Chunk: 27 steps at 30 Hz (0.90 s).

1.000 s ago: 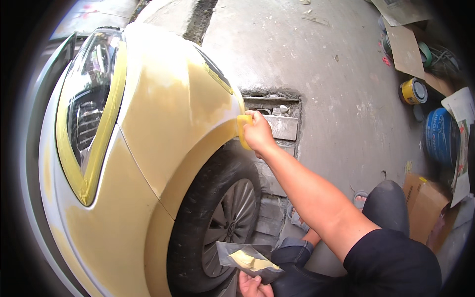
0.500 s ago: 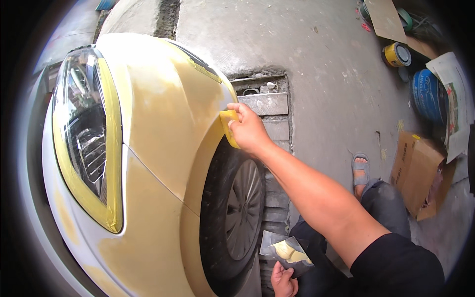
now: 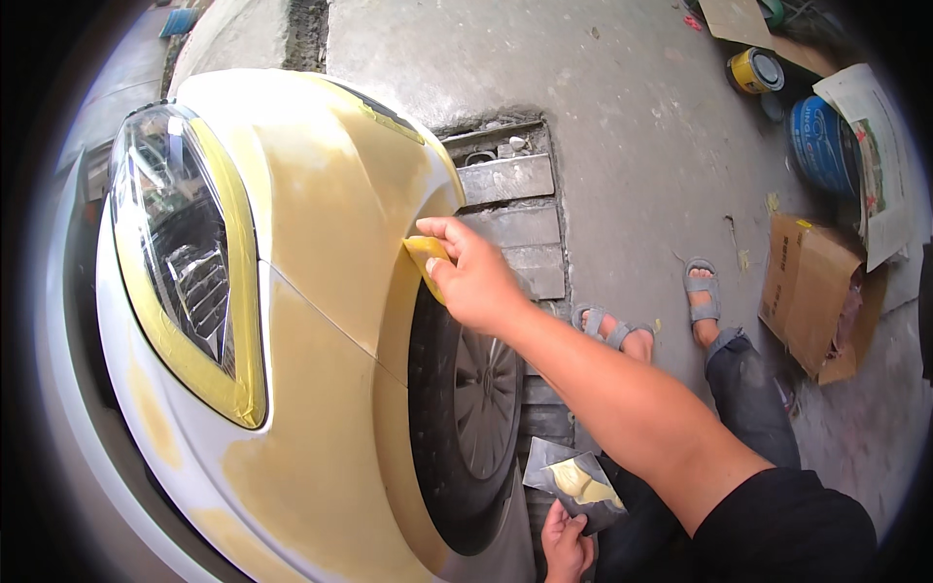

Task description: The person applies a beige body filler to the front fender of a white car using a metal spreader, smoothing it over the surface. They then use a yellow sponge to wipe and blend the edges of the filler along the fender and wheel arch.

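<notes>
Head view | right hand (image 3: 474, 277): grip grasping yellow, flat, flexible-looking spreader (image 3: 426, 255) at arch lip (image 3: 396, 325) of beige-and-white car fender (image 3: 326, 228), left | left hand (image 3: 568, 544): grip grasping grey flat plate (image 3: 593, 510) with pale-yellow paste (image 3: 571, 480), near | advisable: light, even pressure following curve

Matt fender (image 3: 326, 228); glossy headlight (image 3: 180, 233); cardboard box (image 3: 802, 287)

Right grip (image 3: 476, 279) holding spreader (image 3: 423, 252), apparently touching fender (image 3: 321, 209)
</notes>
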Each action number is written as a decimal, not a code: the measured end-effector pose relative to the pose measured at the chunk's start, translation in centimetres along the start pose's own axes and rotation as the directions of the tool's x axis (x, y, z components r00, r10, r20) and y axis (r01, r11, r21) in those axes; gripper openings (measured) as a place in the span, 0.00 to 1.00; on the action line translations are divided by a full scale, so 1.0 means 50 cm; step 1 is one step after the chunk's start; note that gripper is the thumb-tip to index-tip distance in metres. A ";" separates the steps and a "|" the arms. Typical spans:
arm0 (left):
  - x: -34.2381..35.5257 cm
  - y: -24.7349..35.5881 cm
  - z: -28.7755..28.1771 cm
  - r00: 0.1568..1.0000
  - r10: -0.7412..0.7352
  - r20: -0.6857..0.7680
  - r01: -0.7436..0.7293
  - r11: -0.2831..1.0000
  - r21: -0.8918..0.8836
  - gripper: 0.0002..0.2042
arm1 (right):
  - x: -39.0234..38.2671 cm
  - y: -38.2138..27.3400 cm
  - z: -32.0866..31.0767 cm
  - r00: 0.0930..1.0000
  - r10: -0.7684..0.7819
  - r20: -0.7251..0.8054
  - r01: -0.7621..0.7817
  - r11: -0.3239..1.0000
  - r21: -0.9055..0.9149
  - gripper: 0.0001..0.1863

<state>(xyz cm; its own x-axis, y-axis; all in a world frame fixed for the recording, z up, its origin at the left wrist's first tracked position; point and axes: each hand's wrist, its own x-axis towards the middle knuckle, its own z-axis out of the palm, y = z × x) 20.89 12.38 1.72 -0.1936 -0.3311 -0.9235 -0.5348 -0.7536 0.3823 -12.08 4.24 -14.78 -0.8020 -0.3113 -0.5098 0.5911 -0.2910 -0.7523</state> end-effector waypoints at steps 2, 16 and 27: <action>-0.010 0.003 -0.002 1.000 -0.009 0.002 0.009 1.000 -0.010 0.27 | -0.029 -0.021 0.005 1.000 0.004 0.022 -0.003 1.000 -0.025 0.20; -0.024 0.005 0.008 1.000 -0.024 0.010 0.024 1.000 -0.002 0.28 | -0.169 -0.075 0.043 0.975 -0.212 0.069 0.219 0.969 -0.116 0.20; -0.002 -0.001 0.005 1.000 0.019 -0.009 -0.019 0.999 0.047 0.25 | -0.231 -0.074 0.036 0.938 -0.303 0.166 0.322 0.941 -0.104 0.23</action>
<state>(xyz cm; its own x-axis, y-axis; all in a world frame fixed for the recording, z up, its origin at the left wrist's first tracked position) 20.76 12.59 1.79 -0.1963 -0.3504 -0.9158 -0.5692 -0.7197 0.3974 -4.86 7.30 -5.36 -0.9175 -0.3540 -0.1813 0.2888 -0.2797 -0.9156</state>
